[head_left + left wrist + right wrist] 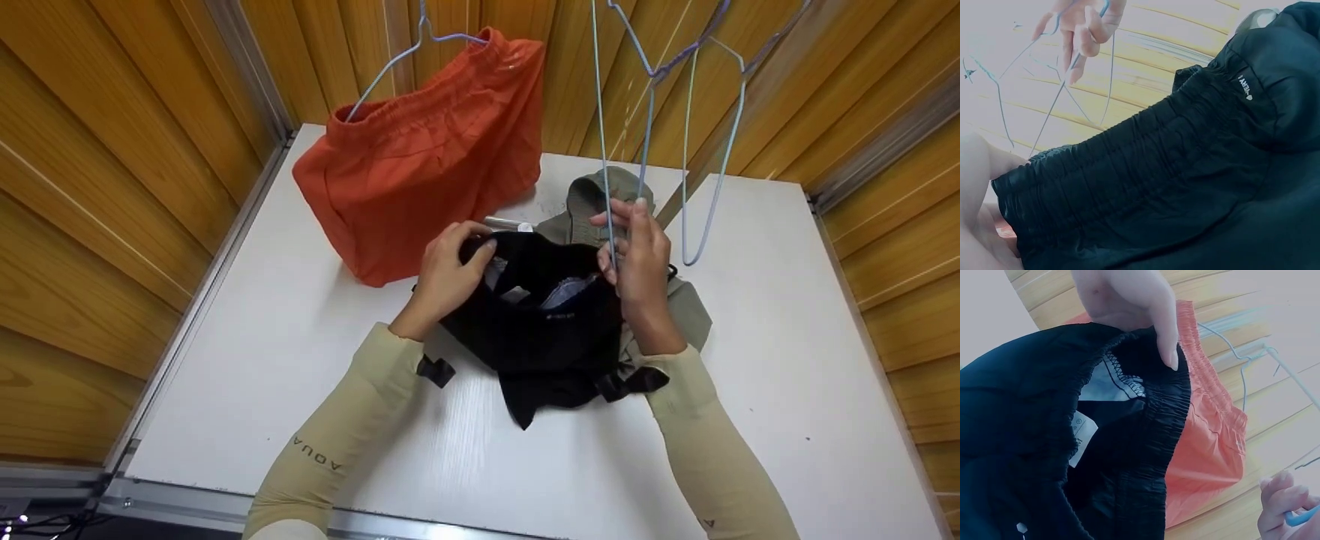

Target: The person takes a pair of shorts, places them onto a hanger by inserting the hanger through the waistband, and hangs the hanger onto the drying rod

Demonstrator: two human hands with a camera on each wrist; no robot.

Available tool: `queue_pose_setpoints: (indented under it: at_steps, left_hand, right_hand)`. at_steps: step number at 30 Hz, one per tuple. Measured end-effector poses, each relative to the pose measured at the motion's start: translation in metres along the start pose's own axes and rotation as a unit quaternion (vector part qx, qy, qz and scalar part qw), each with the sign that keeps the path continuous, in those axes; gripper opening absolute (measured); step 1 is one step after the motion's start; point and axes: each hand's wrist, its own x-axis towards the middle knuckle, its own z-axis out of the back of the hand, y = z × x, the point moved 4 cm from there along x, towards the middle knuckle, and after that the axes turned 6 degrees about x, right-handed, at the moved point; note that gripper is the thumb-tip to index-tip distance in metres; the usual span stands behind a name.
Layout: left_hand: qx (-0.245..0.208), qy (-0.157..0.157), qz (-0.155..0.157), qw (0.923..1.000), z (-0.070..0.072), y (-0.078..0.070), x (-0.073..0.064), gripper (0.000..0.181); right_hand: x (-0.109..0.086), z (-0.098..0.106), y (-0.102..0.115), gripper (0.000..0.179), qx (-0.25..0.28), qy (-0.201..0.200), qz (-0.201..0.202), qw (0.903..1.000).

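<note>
My left hand (448,270) pinches the gathered waistband of black shorts (540,337), with the thumb inside the rim. The waist gapes open, and a white label (1082,436) shows inside it. My right hand (641,270) holds a thin blue wire hanger (602,135) by its side wire, at the right end of the waistband. In the left wrist view, the right hand (1089,31) grips the hanger above the black waistband. The right wrist view has the left thumb over the rim and my right fingers (1283,498) curled round the blue wire.
Orange shorts (420,172) hang on another hanger at the back left. A grey-green garment (686,311) lies behind and right of the black shorts on the white table (787,390). Another wire hanger (739,112) hangs at the right. Wooden panels (127,127) enclose the table.
</note>
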Motion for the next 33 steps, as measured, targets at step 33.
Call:
queue_pose_setpoints:
  at_steps: [33]
  left_hand:
    - [-0.022, 0.004, 0.000, 0.9998, 0.001, 0.003, 0.004, 0.021]
  right_hand:
    - [-0.025, 0.059, 0.001, 0.057, 0.022, 0.049, -0.013, 0.9985]
